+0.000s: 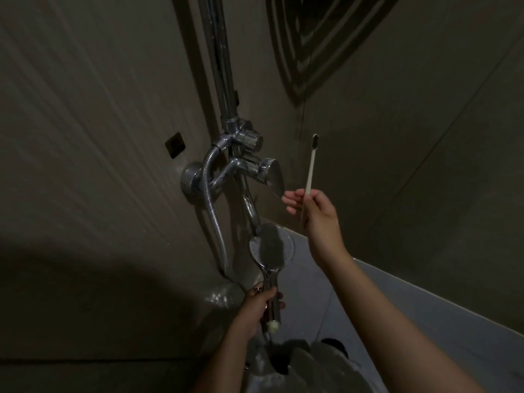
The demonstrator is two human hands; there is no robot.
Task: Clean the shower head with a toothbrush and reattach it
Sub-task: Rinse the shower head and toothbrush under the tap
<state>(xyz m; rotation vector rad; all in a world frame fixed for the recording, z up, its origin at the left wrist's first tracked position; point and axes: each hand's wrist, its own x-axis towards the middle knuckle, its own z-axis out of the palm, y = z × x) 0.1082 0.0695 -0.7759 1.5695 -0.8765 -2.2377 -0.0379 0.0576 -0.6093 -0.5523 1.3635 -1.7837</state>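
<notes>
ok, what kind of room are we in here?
Probably a bathroom shower, dimly lit: a chrome mixer valve and riser pipe on the tiled wall, a flexible shower hose, and a handheld shower head gripped in the left hand, toothbrush in the right hand.

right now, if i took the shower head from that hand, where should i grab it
Grip the shower head by its slim chrome neck, just above the left hand, coming from the right. The round face is likely too wide, and the lower handle is already gripped.

Dim, grainy; heavy shadow lower left, wide-angle bending at edges
</notes>
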